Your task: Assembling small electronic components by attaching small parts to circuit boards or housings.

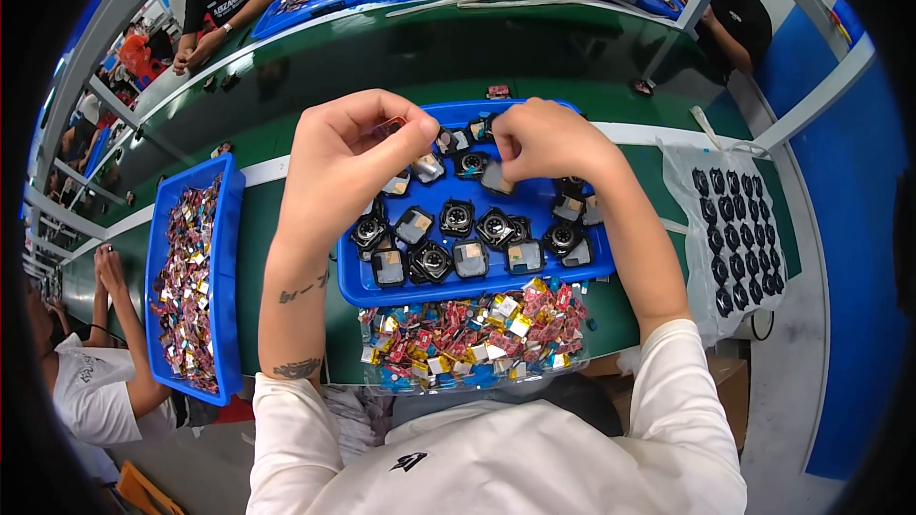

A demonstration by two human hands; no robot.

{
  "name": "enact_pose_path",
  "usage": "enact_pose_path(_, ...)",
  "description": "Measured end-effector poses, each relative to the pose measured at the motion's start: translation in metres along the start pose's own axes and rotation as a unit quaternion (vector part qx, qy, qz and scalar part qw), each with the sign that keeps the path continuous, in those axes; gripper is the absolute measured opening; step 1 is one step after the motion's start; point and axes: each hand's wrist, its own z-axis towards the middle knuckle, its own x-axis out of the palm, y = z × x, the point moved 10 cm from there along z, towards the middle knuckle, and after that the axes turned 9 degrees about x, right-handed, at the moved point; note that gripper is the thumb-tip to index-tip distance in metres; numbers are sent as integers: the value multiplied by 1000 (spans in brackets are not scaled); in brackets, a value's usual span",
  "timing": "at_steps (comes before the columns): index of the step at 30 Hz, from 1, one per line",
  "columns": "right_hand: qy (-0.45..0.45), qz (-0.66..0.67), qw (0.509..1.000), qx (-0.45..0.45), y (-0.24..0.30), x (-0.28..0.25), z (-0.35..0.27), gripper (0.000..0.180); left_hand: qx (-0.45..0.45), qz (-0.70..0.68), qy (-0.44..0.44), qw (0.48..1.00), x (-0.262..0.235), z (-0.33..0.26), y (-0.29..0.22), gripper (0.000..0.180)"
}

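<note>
My left hand (358,138) is raised over the left far part of a blue tray (434,198). Its thumb and fingers pinch a small reddish piece (389,127), largely hidden by the fingers. Over the tray's far right part, my right hand (549,138) is closed with fingers curled downward; what it grips is hidden. A grey-backed watch case (496,177) lies right below its fingertips. Several black watch cases lie about the tray, some showing a round sensor back (457,217), others a grey inner face (469,258).
Before the tray lies a heap of small red, yellow and silver parts (477,334). A blue bin (232,277) of similar parts stands left. At right, black round-centred pieces (735,229) sit in rows on a pale sheet (679,172). Co-workers sit across the green bench (382,57) and at left.
</note>
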Motion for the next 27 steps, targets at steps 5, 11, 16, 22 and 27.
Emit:
enact_pose_path(5,-9,456,889,-33,12,-19,0,19,35,29,-26,999,2,1,3,13)
enact_pose_path(11,-12,643,765,-45,29,-28,-13,26,97,125,-128,979,-11,-2,-3,13)
enact_pose_path(16,-18,633,770,-77,42,-28,-19,28,101,173,-141,970,-13,-2,-7,12)
enact_pose_path(22,-25,617,783,-77,47,-27,-22,30,120,232,-135,956,-10,-3,-12,11)
enact_pose_path(27,-33,610,788,-82,49,-28,-23,30,121,246,-135,952,-11,-4,-13,12)
